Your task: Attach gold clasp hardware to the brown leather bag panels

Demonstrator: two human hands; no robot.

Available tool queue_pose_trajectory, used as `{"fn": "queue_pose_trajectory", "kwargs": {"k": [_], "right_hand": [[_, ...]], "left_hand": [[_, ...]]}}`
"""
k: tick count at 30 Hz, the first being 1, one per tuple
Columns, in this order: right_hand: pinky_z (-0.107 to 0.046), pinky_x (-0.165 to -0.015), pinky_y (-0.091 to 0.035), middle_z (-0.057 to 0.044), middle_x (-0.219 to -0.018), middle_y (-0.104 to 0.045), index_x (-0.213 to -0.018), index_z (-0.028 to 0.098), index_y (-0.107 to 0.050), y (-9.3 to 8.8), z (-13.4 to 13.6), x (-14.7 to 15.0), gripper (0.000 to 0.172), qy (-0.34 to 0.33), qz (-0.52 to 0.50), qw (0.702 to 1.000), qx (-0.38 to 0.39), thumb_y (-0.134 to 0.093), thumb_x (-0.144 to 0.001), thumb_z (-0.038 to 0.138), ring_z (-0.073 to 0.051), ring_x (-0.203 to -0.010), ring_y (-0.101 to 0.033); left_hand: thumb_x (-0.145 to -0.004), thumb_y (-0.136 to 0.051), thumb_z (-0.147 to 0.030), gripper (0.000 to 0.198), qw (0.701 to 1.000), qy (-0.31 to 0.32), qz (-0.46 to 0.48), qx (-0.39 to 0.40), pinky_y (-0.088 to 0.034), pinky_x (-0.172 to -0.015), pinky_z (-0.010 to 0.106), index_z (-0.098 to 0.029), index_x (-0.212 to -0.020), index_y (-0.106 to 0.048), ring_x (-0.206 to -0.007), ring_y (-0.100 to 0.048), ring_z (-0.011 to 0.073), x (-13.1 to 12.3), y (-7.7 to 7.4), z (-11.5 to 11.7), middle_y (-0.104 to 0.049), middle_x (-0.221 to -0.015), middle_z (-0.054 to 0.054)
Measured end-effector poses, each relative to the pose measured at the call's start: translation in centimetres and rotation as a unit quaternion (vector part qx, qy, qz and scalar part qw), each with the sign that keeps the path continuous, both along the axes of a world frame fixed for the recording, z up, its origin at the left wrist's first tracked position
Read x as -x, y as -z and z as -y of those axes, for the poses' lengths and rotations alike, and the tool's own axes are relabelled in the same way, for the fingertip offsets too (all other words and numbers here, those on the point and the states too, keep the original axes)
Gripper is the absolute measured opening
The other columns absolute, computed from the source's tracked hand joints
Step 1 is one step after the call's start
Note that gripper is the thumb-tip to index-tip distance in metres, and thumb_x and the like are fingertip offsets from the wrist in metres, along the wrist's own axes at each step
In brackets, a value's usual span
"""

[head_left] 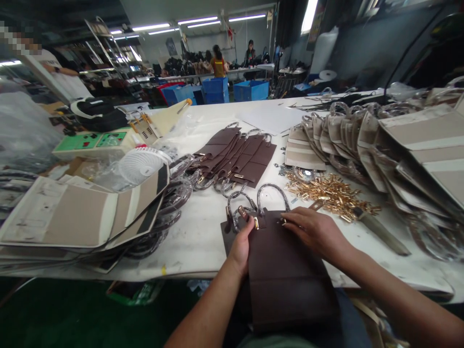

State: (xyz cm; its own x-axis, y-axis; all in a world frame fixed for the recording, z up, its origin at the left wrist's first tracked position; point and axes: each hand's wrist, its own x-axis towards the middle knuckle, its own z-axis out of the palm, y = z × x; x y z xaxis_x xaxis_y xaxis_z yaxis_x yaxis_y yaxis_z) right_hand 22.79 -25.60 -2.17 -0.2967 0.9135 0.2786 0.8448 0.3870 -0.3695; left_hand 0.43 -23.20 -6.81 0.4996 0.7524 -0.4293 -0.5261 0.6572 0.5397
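Note:
A dark brown leather bag panel [290,275] hangs over the table's near edge onto my lap, its plastic-wrapped handle [273,186] upward. My left hand [239,247] is closed on the panel's upper left edge, thumb in front, just beside a gold metal fitting [257,223] at the handle base. Over the panel's upper right, my right hand [317,233] has its fingertips pinched on a small gold fitting [283,221] at the other handle base. To the right lies a heap of loose gold fittings [326,193], with a flat-handled tool [384,232] beside it.
Brown panels with handles [239,154] lie stacked mid-table. Beige-backed panels are piled at the left [72,208] and the right [427,140]. A white fan [143,164] stands behind the left pile, near a green-topped machine [96,140]. Blue bins [215,91] and people are farther back.

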Motion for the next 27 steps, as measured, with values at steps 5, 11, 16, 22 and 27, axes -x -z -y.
{"fn": "queue_pose_trajectory", "kwargs": {"k": [5, 11, 16, 22, 27], "right_hand": [[-0.036, -0.081, -0.056, -0.01, -0.111, -0.075, -0.122, 0.026, -0.074, 0.2, -1.0, -0.2, 0.029, -0.029, 0.028, 0.999, 0.014, -0.053, -0.104, 0.032, -0.026, -0.096, -0.072], [-0.029, -0.072, -0.051, -0.008, -0.095, -0.074, -0.113, 0.028, -0.077, -0.9, -2.5, -0.3, 0.025, -0.104, 0.09, 0.989, 0.047, -0.056, -0.101, 0.025, -0.022, -0.086, -0.069], [-0.029, -0.073, -0.051, -0.008, -0.098, -0.073, -0.116, 0.027, -0.076, -0.8, -3.0, -0.4, 0.028, -0.148, 0.1, 0.981, 0.072, -0.052, -0.102, 0.025, -0.022, -0.088, -0.069], [-0.033, -0.08, -0.054, -0.01, -0.105, -0.074, -0.128, 0.027, -0.072, 0.1, -2.6, -1.2, 0.032, -0.143, 0.013, 0.986, 0.084, -0.052, -0.103, 0.027, -0.023, -0.092, -0.07], [-0.033, -0.08, -0.054, -0.009, -0.103, -0.075, -0.126, 0.027, -0.074, 0.1, -2.9, -1.5, 0.032, -0.152, 0.013, 0.984, 0.09, -0.055, -0.1, 0.026, -0.023, -0.092, -0.07]], "left_hand": [[-0.088, -0.07, -0.058, 0.059, 0.999, 0.018, 0.021, 0.026, -0.055, -0.102, 0.058, -0.015, -0.129, -0.07, -0.116, -0.071, 0.0395, -0.2, 0.2, 0.2, -0.079, -0.11, 0.014], [-0.087, -0.073, -0.058, 0.053, 0.999, 0.024, 0.013, 0.018, -0.056, -0.1, 0.057, -0.02, -0.124, -0.073, -0.115, -0.072, 0.0391, -0.3, 0.3, 0.5, -0.079, -0.11, 0.011], [-0.088, -0.072, -0.056, 0.052, 1.0, 0.01, 0.011, 0.018, -0.056, -0.101, 0.057, -0.021, -0.126, -0.071, -0.115, -0.071, 0.0388, -0.4, 0.2, 0.5, -0.079, -0.111, 0.01], [-0.088, -0.068, -0.059, 0.054, 0.994, 0.065, 0.072, 0.058, -0.054, -0.104, 0.057, -0.017, -0.122, -0.073, -0.118, -0.07, 0.0393, -0.4, 0.0, 0.3, -0.079, -0.113, 0.013], [-0.09, -0.068, -0.056, 0.051, 0.993, 0.061, 0.084, 0.058, -0.054, -0.105, 0.055, -0.016, -0.122, -0.074, -0.117, -0.071, 0.0384, -0.5, 0.2, 0.2, -0.079, -0.111, 0.013]]}}
